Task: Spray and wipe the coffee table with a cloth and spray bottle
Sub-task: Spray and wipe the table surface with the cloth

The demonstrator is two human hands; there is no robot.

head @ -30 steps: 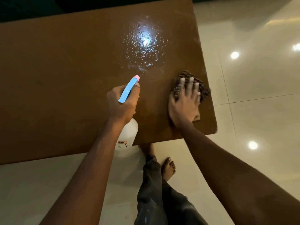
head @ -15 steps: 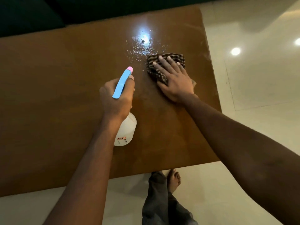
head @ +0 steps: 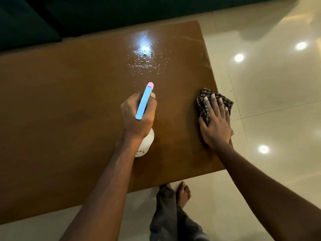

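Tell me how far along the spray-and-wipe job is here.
Done: spray is down; a droplet patch glistens near the coffee table's far edge. In hand: the left hand grips the spray bottle, the right hand presses the checked cloth flat near the right edge. Left: the droplets lie unwiped, apart from the cloth; the table's left part looks dry.

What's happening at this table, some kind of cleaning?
Yes. A person is cleaning a brown coffee table. Their left hand grips a spray bottle with a blue and pink head, held over the tabletop. Their right hand presses a checked cloth flat near the table's right edge. A patch of sprayed droplets glistens farther up the table, not yet wiped.
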